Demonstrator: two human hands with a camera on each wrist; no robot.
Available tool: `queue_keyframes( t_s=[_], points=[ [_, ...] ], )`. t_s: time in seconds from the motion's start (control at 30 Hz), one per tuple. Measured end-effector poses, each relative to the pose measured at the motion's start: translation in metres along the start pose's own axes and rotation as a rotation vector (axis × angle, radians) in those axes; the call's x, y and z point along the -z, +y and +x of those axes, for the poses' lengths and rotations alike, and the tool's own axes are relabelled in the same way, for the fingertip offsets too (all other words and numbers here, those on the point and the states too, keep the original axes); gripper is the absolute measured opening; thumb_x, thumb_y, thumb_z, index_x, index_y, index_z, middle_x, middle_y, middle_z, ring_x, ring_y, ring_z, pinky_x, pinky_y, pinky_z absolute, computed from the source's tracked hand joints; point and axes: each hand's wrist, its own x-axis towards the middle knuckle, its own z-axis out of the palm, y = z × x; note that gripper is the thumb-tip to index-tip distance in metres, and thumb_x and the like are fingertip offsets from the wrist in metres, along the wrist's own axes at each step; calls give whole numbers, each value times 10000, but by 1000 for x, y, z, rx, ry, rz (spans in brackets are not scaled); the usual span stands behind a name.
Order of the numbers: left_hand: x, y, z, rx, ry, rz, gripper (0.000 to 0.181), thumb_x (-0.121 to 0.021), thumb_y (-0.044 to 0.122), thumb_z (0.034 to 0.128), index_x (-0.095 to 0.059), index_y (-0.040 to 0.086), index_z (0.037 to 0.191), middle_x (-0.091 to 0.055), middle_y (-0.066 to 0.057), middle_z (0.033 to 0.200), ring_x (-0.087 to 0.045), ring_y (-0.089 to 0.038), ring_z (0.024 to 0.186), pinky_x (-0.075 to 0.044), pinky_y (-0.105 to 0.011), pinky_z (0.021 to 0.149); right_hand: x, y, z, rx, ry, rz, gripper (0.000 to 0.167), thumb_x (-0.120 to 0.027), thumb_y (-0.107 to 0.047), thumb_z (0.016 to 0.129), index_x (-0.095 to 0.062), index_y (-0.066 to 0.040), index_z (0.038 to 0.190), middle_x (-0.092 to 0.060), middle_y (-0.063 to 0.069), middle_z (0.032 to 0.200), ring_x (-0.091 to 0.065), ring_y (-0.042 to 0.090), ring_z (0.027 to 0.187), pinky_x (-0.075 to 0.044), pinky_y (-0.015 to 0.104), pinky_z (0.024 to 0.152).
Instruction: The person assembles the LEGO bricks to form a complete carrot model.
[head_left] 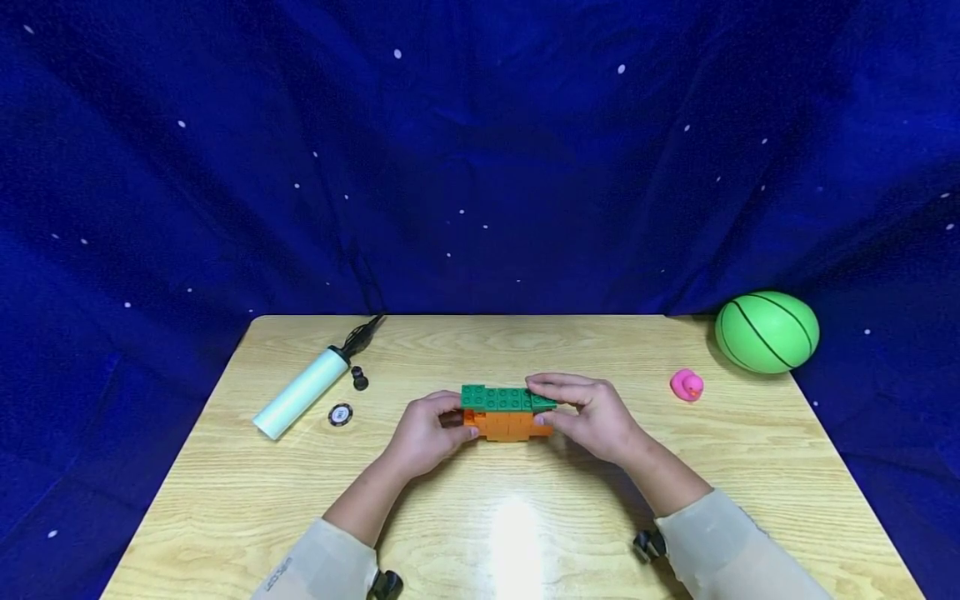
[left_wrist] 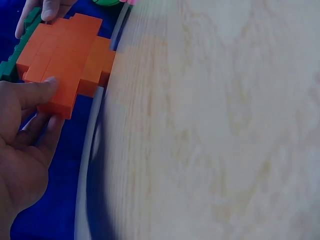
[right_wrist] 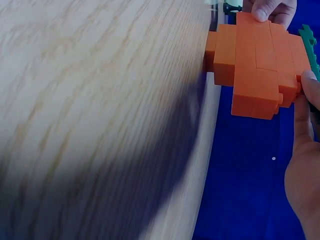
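Note:
A build of orange toy bricks (head_left: 508,427) stands on the table in front of me, topped by a row of green bricks (head_left: 504,399) with studs facing up. My left hand (head_left: 425,436) grips its left end, thumb on the near orange face and fingers behind. At the right end my right hand (head_left: 597,415) holds on, its thumb against the orange bricks and its fingers over the green ones. Both wrist views show the stepped orange bricks (left_wrist: 65,50), which narrow towards the tabletop. The far side of the build is hidden.
Left of the hands lie a pale blue hand pump (head_left: 302,393) with a black end, a black chess pawn (head_left: 360,379) and a poker chip (head_left: 341,414). To the right are a pink rubber duck (head_left: 686,385) and a green ball (head_left: 767,332). A blue curtain (head_left: 480,167) hangs behind the table.

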Motion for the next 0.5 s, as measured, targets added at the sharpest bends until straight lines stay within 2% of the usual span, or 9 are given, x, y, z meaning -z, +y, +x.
queue_keyframes(
  t_s=[0.1, 0.37, 0.5],
  points=[
    [0, 0, 0, -10, 2, -4, 295, -842, 28, 849, -777, 72, 1133, -714, -30, 1170, -705, -184, 1038, -585, -254, 862, -2, 2, 0, 39, 19, -24, 434, -865, -6, 810, -749, -1, 1228, -707, 133, 1294, -667, 347, 1200, -524, 157, 924],
    [-1, -4, 1, -28, 3, -5, 293, -841, 24, 853, -773, 56, 1136, -720, -36, 1150, -709, -198, 1033, -588, -255, 854, -3, 6, 1, 183, 53, -46, 428, -863, 49, 787, -759, 6, 1200, -725, 140, 1254, -701, 354, 1136, -526, 190, 952],
    [-1, -4, 1, -31, 0, -1, 294, -840, 35, 858, -771, 61, 1143, -721, -31, 1154, -706, -192, 1037, -588, -263, 860, -2, 9, 0, 206, 46, -73, 449, -872, 33, 783, -760, -18, 1215, -717, 143, 1269, -699, 324, 1154, -529, 226, 966]
  ],
)
